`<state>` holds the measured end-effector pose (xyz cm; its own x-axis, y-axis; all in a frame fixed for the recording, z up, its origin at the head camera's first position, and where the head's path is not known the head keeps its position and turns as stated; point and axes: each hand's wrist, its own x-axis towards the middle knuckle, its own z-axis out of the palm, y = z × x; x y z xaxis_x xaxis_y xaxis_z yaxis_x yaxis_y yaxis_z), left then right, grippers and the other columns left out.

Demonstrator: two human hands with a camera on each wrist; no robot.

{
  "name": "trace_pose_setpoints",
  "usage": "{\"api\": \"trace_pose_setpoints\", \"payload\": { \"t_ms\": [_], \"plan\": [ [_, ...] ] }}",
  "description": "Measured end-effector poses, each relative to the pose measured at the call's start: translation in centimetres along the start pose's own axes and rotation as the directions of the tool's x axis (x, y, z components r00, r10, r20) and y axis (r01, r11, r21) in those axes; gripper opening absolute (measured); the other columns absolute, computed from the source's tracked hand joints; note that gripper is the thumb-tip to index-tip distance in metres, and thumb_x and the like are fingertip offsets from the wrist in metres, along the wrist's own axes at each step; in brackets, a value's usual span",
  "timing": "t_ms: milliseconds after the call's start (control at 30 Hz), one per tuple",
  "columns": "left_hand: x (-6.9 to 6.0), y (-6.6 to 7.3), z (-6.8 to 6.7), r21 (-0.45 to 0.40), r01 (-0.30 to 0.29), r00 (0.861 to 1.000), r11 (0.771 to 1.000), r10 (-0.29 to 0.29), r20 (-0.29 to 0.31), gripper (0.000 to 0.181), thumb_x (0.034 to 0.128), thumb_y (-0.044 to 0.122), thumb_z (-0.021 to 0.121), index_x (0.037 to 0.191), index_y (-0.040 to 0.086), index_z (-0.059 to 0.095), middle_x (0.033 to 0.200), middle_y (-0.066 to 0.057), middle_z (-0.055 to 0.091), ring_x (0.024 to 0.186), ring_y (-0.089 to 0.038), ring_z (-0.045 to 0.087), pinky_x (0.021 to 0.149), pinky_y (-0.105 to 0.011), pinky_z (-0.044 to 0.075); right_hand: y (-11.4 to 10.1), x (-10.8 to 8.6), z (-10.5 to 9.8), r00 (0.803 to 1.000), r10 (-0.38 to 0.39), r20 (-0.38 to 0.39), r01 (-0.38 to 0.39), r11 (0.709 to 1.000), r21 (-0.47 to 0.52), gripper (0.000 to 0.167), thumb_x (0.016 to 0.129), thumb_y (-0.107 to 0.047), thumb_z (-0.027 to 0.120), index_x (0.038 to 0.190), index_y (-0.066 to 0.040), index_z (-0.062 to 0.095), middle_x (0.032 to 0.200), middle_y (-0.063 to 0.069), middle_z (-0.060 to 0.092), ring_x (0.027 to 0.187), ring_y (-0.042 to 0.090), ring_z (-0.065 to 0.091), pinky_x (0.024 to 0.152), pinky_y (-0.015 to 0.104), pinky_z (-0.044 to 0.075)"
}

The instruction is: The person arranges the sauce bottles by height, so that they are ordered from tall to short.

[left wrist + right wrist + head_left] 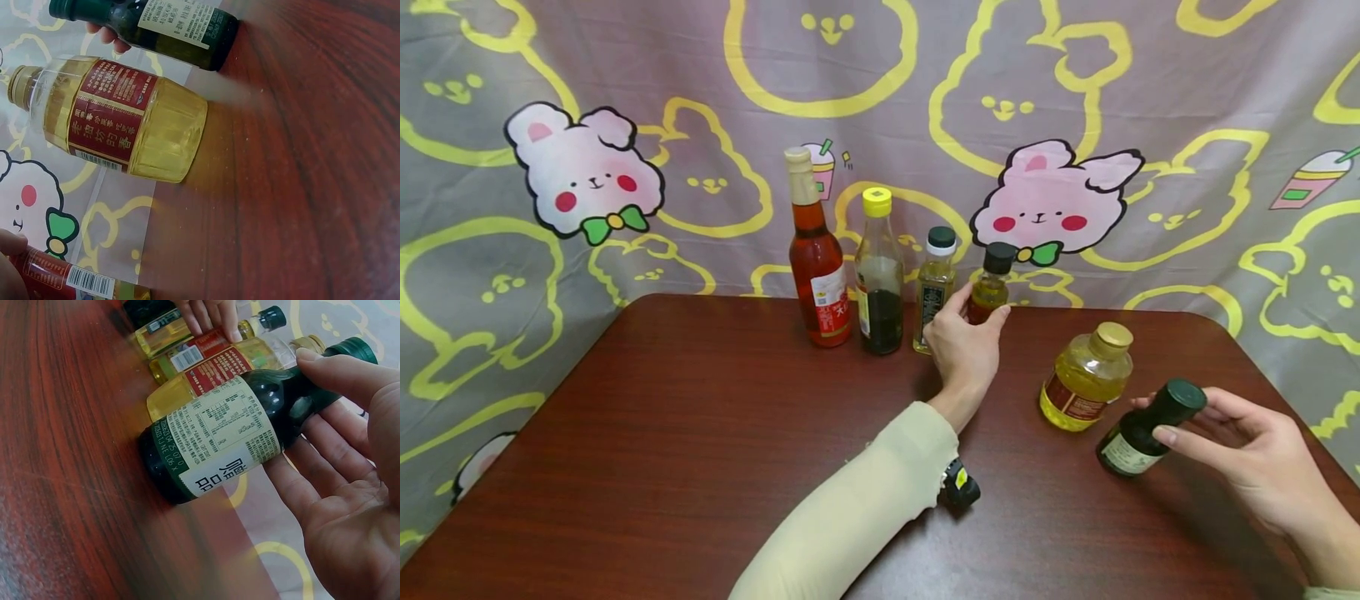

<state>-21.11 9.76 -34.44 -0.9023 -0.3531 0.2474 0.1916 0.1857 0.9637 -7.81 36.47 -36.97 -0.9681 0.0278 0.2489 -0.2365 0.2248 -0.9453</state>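
left hand grips a red-labelled bottle, right hand pinches a dark bottle reading "赠品".

- Oil jug: on the table.
- Right of and before the oil jug: one bottle, in the right fingers.
- Left of and behind it: another bottle, in the left fingers.
- Farther left of it: three bottles in a row.
- Behind it, past the table: curtain.

cream-labelled dark green bottle, black-capped red-labelled bottle, gold-capped maroon-labelled yellow oil jug, cream-capped red bottle, pale greenish-cream sleeve, red-brown tabletop streaked darker, grey-pink curtain in yellow cartoon print
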Motion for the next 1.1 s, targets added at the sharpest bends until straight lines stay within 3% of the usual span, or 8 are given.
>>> {"api": "trace_pose_setpoints", "payload": {
  "t_ms": [133, 367, 633, 767, 1000, 1100],
  "plan": [
    [-0.2, 0.0, 0.0, 0.004, -0.004, 1.000, 1.000, 0.004, 0.008, 0.051, 0.0856, 0.025, 0.091, 0.133, 0.013, 0.075, 0.122, -0.006, 0.081, 0.113, -0.021, 0.076, 0.101, -0.041, 0.060, 0.1, -0.1, -0.2, 1.000, 0.010, -0.019, -0.011, 0.999, -0.047, 0.046, 0.089, 0.018, 0.072, 0.126, -0.009, 0.073, 0.112, -0.016, 0.080, 0.105, -0.007, 0.073, 0.079, 0.008, 0.056],
    [-0.5, 0.0, 0.1, -0.009, -0.026, 1.000, 1.000, 0.026, 0.005, 0.050, 0.0871, 0.023, 0.090, 0.134, 0.015, 0.075, 0.124, -0.005, 0.080, 0.112, -0.020, 0.077, 0.099, -0.039, 0.061, 0.3, -0.2, -0.5, 0.999, 0.024, -0.022, -0.025, 0.999, -0.033, 0.045, 0.090, 0.018, 0.072, 0.125, -0.011, 0.073, 0.111, -0.016, 0.080, 0.102, -0.006, 0.074, 0.078, 0.009, 0.056],
    [-0.6, 0.0, 0.1, -0.020, -0.021, 1.000, 1.000, 0.021, 0.001, 0.050, 0.0880, 0.021, 0.089, 0.135, 0.014, 0.074, 0.126, -0.006, 0.079, 0.112, -0.021, 0.077, 0.097, -0.037, 0.062, 0.5, -0.1, -0.3, 1.000, -0.013, 0.004, 0.012, 0.997, 0.072, 0.046, 0.089, 0.023, 0.067, 0.126, -0.005, 0.072, 0.114, -0.010, 0.081, 0.105, -0.001, 0.076, 0.082, 0.011, 0.058],
    [-0.8, 0.0, -0.2, -0.043, -0.022, 1.000, 0.999, 0.022, 0.001, 0.051, 0.0875, 0.021, 0.089, 0.135, 0.015, 0.074, 0.128, -0.007, 0.078, 0.114, -0.023, 0.077, 0.098, -0.039, 0.062, 0.6, -0.1, -0.3, 1.000, -0.018, 0.009, 0.017, 0.997, 0.071, 0.047, 0.089, 0.023, 0.067, 0.127, -0.004, 0.072, 0.115, -0.010, 0.081, 0.106, -0.001, 0.076, 0.082, 0.011, 0.058],
    [-1.4, 0.3, -1.2, -0.100, -0.049, 0.998, 0.994, 0.051, 0.021, 0.054, 0.0886, 0.023, 0.088, 0.140, 0.015, 0.070, 0.137, -0.003, 0.074, 0.124, -0.025, 0.071, 0.105, -0.043, 0.060, 0.4, -0.1, -0.3, 1.000, 0.012, -0.015, -0.014, 0.993, -0.121, 0.046, 0.090, 0.015, 0.073, 0.128, -0.010, 0.072, 0.112, -0.018, 0.080, 0.103, -0.008, 0.073, 0.079, 0.008, 0.056],
    [-1.8, 0.7, -1.7, -0.110, -0.075, 0.996, 0.991, 0.079, 0.031, 0.054, 0.0894, 0.024, 0.087, 0.140, 0.016, 0.069, 0.138, -0.001, 0.073, 0.123, -0.025, 0.069, 0.104, -0.044, 0.059, 0.4, -0.1, -0.3, 1.000, 0.010, -0.014, -0.012, 0.991, -0.137, 0.046, 0.090, 0.015, 0.073, 0.129, -0.010, 0.071, 0.112, -0.018, 0.080, 0.103, -0.008, 0.073, 0.079, 0.008, 0.056]
  ]
}}
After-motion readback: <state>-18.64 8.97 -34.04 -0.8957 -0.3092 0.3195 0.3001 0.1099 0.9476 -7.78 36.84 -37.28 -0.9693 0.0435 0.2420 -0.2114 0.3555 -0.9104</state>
